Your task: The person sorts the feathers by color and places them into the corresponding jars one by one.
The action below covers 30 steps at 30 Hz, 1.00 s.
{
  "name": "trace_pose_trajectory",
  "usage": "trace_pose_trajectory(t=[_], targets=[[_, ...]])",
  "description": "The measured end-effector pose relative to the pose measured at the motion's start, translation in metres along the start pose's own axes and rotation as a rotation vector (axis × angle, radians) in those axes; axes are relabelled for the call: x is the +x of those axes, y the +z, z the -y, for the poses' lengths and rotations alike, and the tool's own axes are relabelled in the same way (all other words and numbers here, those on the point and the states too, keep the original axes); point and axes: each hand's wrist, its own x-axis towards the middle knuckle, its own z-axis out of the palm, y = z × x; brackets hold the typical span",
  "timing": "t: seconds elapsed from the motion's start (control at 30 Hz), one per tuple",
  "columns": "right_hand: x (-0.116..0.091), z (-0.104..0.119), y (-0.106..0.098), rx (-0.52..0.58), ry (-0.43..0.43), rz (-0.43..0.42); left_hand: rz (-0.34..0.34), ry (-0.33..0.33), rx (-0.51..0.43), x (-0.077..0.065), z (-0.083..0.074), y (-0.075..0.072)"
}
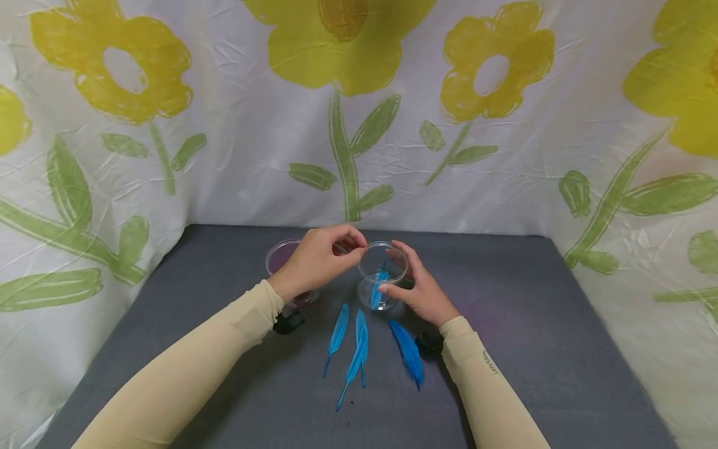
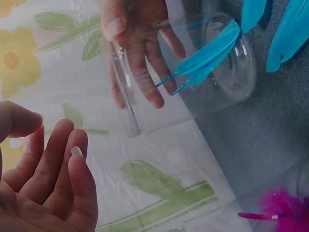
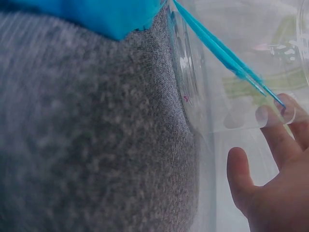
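Observation:
A clear plastic cup [image 1: 367,284] stands on the grey cloth, with two light-blue feathers [image 2: 207,58] leaning inside it. My right hand [image 1: 423,296] holds this cup from the right, thumb on the near side and fingers round the back. At the cup's rim, on the left, is my left hand [image 1: 320,259]; the left wrist view shows its fingers loosely bent, with nothing between them. Several more blue feathers lie in front of the cup: a light one [image 1: 338,330] at left, a close group [image 1: 359,349] in the middle, and a darker one [image 1: 408,354] at right.
A second clear container [image 1: 272,255] with purplish contents stands behind my left wrist, partly hidden; the left wrist view shows a magenta feather [image 2: 282,212] there. Grey cloth [image 1: 533,374] covers the table. A white curtain [image 1: 247,137] with painted yellow flowers hangs behind.

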Motion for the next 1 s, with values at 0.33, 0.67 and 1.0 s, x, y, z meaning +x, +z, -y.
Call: trace_pose_trajectory(t=[0.33,0.67,1.0], targets=[[0.000,0.000,-0.001,-0.008,0.011,-0.005,0.028,0.031,0.028,-0.011,-0.002,0.000],[-0.001,0.000,0.002,-0.023,-0.012,-0.006,0.097,0.090,0.120,-0.031,0.003,0.002],[0.000,0.005,0.002,-0.007,0.016,0.001,0.171,0.174,0.215,-0.053,0.010,-0.004]])
